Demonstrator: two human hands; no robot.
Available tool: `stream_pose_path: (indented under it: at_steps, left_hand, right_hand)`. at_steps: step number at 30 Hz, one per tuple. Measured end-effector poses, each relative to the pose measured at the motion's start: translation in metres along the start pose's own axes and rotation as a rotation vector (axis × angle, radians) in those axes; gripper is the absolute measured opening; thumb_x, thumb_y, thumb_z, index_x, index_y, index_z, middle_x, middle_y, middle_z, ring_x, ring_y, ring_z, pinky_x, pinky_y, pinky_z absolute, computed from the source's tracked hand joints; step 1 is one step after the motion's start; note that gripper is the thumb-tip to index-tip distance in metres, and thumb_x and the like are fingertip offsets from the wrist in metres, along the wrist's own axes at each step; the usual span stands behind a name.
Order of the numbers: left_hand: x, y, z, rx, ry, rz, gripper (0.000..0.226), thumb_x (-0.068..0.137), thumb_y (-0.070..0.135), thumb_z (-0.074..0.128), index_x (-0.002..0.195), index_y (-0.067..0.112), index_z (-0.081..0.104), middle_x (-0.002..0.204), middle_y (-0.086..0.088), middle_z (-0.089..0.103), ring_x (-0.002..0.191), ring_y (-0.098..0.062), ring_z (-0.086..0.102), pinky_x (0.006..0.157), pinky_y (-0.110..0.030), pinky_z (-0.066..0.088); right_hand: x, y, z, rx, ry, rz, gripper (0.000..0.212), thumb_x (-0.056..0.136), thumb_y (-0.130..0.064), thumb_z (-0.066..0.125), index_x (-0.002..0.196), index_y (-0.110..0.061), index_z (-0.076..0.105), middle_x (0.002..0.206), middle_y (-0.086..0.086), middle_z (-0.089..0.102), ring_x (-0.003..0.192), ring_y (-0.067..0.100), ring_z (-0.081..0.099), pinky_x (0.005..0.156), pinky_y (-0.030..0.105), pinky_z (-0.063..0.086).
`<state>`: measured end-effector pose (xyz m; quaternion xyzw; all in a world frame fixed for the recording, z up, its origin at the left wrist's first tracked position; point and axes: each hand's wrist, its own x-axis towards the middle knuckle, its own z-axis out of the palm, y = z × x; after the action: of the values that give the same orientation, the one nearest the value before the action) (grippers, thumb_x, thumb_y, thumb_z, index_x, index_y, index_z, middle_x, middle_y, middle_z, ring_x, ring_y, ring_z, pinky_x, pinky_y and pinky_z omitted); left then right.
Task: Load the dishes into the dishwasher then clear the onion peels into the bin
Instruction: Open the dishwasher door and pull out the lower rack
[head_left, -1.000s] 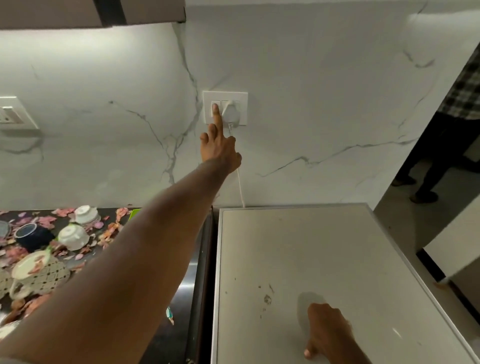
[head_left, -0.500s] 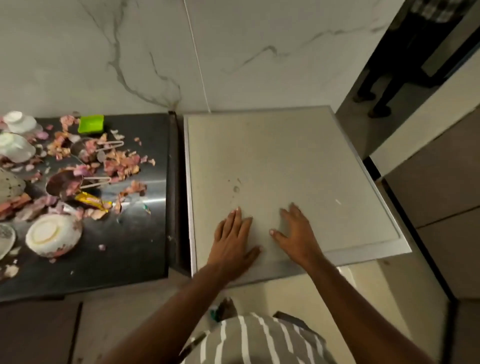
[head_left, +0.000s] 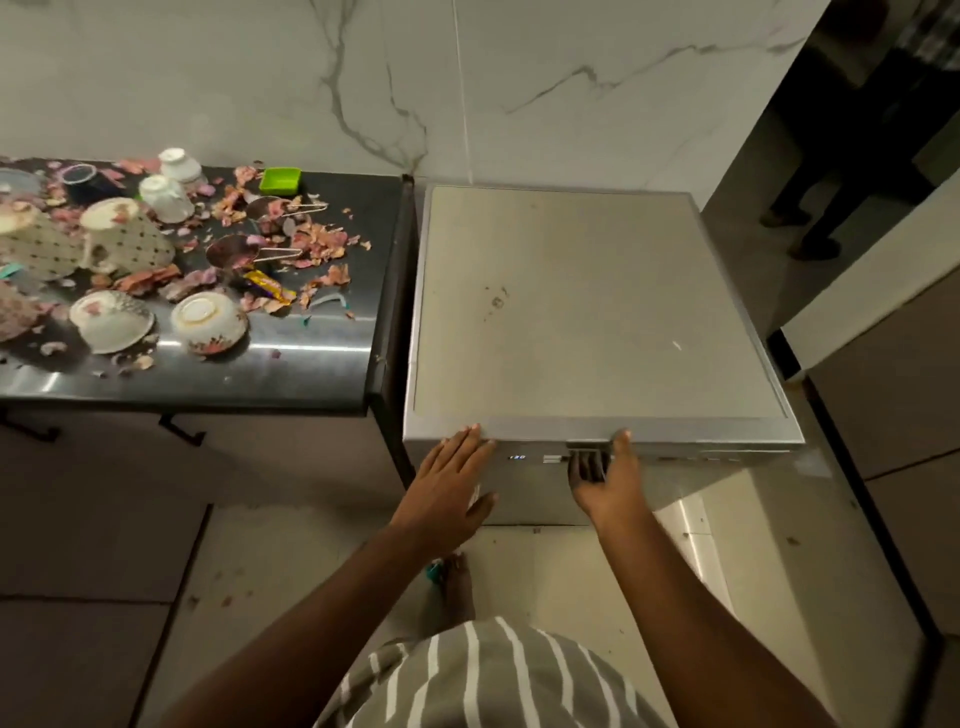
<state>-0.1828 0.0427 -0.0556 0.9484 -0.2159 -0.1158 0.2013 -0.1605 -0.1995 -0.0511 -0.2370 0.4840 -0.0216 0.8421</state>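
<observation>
The grey dishwasher (head_left: 587, 312) stands right of a black counter (head_left: 291, 374), its door closed and a small display lit on the front. My right hand (head_left: 608, 483) grips the door handle (head_left: 584, 446), fingers hooked into the recess and thumb on the top edge. My left hand (head_left: 452, 483) lies flat with straight fingers against the front's upper left corner. On the counter lie overturned bowls (head_left: 208, 319), white cups (head_left: 166, 197) and a patterned mug (head_left: 130, 236). Pink onion peels (head_left: 317, 244) are scattered among them.
A green tub (head_left: 280, 178), small metal pans (head_left: 228, 252) and a sweet wrapper (head_left: 267, 286) also lie on the counter. A white cord runs up the marble wall behind the dishwasher. Another person's legs (head_left: 810, 208) show in the doorway at right. Tiled floor lies below me.
Both hands slid from the dishwasher's top down to its front edge; my right hand took hold of the handle. The view dropped from the wall socket to the dishwasher.
</observation>
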Motion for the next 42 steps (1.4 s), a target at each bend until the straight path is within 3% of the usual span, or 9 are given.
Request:
stream_pose_path:
  at_steps: [6, 13, 18, 21, 24, 29, 33, 38, 42]
  left_hand:
    - [-0.117, 0.034, 0.023, -0.035, -0.164, -0.171, 0.058, 0.107, 0.048, 0.046, 0.160, 0.030, 0.034, 0.174, 0.002, 0.011, 0.160, -0.019, 0.011, 0.128, -0.038, 0.016]
    - [-0.269, 0.058, 0.045, -0.071, -0.321, -0.283, 0.043, 0.104, 0.055, 0.046, 0.141, 0.035, 0.054, 0.174, 0.004, 0.010, 0.160, -0.018, 0.014, 0.128, -0.038, 0.019]
    - [-0.278, 0.044, 0.041, -0.057, -0.309, -0.320, 0.038, 0.106, 0.049, 0.049, 0.142, 0.036, 0.053, 0.173, 0.007, 0.008, 0.159, -0.016, 0.014, 0.126, -0.034, 0.019]
    - [-0.256, 0.039, 0.040, -0.062, -0.283, -0.310, 0.038, 0.105, 0.050, 0.050, 0.141, 0.038, 0.052, 0.173, 0.009, 0.011, 0.158, -0.015, 0.017, 0.126, -0.038, 0.025]
    - [-0.230, 0.043, 0.038, -0.066, -0.247, -0.282, 0.038, 0.104, 0.050, 0.050, 0.140, 0.039, 0.051, 0.172, 0.009, 0.015, 0.157, -0.015, 0.020, 0.126, -0.040, 0.028]
    - [-0.193, 0.059, 0.044, -0.055, -0.161, -0.172, 0.050, 0.105, 0.050, 0.047, 0.151, 0.029, 0.045, 0.171, 0.006, 0.019, 0.158, -0.018, 0.020, 0.124, -0.031, 0.016]
    - [-0.180, 0.093, 0.081, 0.046, -0.102, -0.058, 0.074, 0.104, 0.043, 0.054, 0.164, 0.015, 0.022, 0.175, -0.005, 0.000, 0.161, -0.023, 0.002, 0.126, -0.036, 0.004]
    - [-0.193, 0.092, 0.163, 0.235, -0.460, -0.190, 0.086, 0.105, 0.053, 0.043, 0.165, 0.009, 0.000, 0.174, -0.013, -0.005, 0.161, -0.031, -0.005, 0.130, -0.048, 0.003]
    - [-0.234, 0.089, 0.219, 0.279, -0.678, -0.247, 0.091, 0.105, 0.050, 0.045, 0.164, 0.010, -0.011, 0.173, -0.013, -0.013, 0.160, -0.032, -0.008, 0.131, -0.048, 0.002]
  right_hand:
    - [0.010, -0.001, -0.012, 0.013, -0.152, -0.061, 0.034, 0.100, -0.045, 0.066, 0.106, -0.011, 0.064, 0.104, 0.011, 0.068, 0.100, 0.026, 0.068, 0.100, 0.045, 0.057]
    - [0.025, 0.004, -0.035, -0.081, -0.270, -0.072, 0.035, 0.097, -0.052, 0.066, 0.095, -0.017, 0.067, 0.088, 0.001, 0.073, 0.082, 0.014, 0.072, 0.071, 0.029, 0.062]
    - [0.021, 0.016, -0.052, -0.090, -0.287, -0.150, 0.053, 0.085, -0.049, 0.075, 0.120, -0.011, 0.066, 0.106, 0.007, 0.077, 0.101, 0.019, 0.076, 0.099, 0.033, 0.058]
    - [0.021, 0.013, -0.050, -0.093, -0.271, -0.185, 0.067, 0.073, -0.050, 0.080, 0.125, -0.009, 0.066, 0.121, 0.010, 0.075, 0.114, 0.023, 0.073, 0.099, 0.034, 0.059]
    - [0.021, 0.024, -0.056, -0.191, -0.141, -0.270, 0.060, 0.064, -0.054, 0.093, 0.104, -0.015, 0.071, 0.102, 0.004, 0.076, 0.093, 0.019, 0.076, 0.077, 0.033, 0.063]
    - [-0.019, 0.073, -0.141, -0.205, 0.059, -0.248, 0.049, 0.066, -0.051, 0.094, 0.090, -0.014, 0.073, 0.097, -0.002, 0.076, 0.086, 0.016, 0.072, 0.076, 0.035, 0.059]
    - [-0.062, 0.099, -0.259, -0.145, 0.021, -0.010, 0.040, 0.093, -0.033, 0.077, 0.126, -0.012, 0.070, 0.121, 0.008, 0.076, 0.114, 0.028, 0.072, 0.097, 0.045, 0.058]
    - [-0.080, 0.113, -0.361, -0.294, 0.175, 0.183, 0.025, 0.105, -0.016, 0.058, 0.127, -0.005, 0.064, 0.131, 0.020, 0.066, 0.120, 0.038, 0.064, 0.104, 0.047, 0.052]
    - [-0.092, 0.114, -0.399, -0.968, 0.465, -0.291, 0.023, 0.098, -0.011, 0.068, 0.119, -0.021, 0.062, 0.127, 0.013, 0.067, 0.114, 0.032, 0.066, 0.104, 0.048, 0.055]
